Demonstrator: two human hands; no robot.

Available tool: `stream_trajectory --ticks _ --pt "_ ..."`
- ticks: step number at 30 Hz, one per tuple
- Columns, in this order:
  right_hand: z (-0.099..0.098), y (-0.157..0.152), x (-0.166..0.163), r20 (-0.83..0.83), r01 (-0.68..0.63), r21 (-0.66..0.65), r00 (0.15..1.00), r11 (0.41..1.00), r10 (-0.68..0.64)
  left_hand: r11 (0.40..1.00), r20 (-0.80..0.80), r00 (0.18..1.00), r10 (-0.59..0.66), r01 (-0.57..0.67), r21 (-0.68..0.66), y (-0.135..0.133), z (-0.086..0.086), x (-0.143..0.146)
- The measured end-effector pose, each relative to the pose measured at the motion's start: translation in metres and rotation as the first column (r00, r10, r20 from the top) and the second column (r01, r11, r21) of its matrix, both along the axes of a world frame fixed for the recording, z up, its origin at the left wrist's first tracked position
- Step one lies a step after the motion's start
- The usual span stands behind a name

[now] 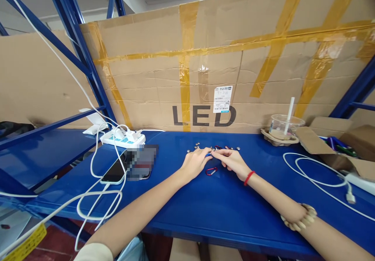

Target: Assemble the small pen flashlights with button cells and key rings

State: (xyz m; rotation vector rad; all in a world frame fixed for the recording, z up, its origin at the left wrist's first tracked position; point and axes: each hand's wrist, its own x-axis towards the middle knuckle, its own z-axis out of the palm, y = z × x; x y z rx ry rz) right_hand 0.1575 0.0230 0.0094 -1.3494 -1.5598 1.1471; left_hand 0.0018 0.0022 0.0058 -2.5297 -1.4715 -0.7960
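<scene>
My left hand (195,162) is closed in a pinch on a small blue carabiner (208,154), mostly covered by the fingers. Right against it, the fingertips of my right hand (233,161) are pressed together at the carabiner's end; whatever they pinch is too small to make out. A red carabiner (211,171) lies on the blue table (205,206) just in front of both hands. Beyond the fingers are several small round metal pieces (197,146), with another metal piece (238,148) to the right. A dark reddish item (217,147) behind the fingertips is partly hidden.
To the left are a white power strip (123,139), a phone (115,169) and looping white cables (101,193). On the right stand a plastic cup (283,126) with a straw, a coiled white cable (315,177) and an open cardboard box (348,143). A large taped carton (152,85) walls the back.
</scene>
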Motion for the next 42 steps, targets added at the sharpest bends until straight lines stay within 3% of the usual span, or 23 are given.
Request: stream_trajectory --ticks 17,34,42 --pt "-0.0013 0.0015 0.0011 0.006 0.004 0.000 1.000 1.000 -0.004 0.999 0.003 1.000 -0.019 0.019 -0.027 0.0037 -0.0051 -0.0021" --pt "0.0029 0.0014 0.0021 -0.138 -0.066 -0.041 0.989 0.997 0.060 0.999 0.027 0.999 -0.021 0.022 -0.041 0.0041 -0.0029 -0.0005" --pt "0.0010 0.0037 0.0036 -0.117 -0.110 -0.016 0.987 0.994 0.107 0.999 0.004 0.999 -0.038 0.038 -0.035 0.0029 -0.0006 0.0002"
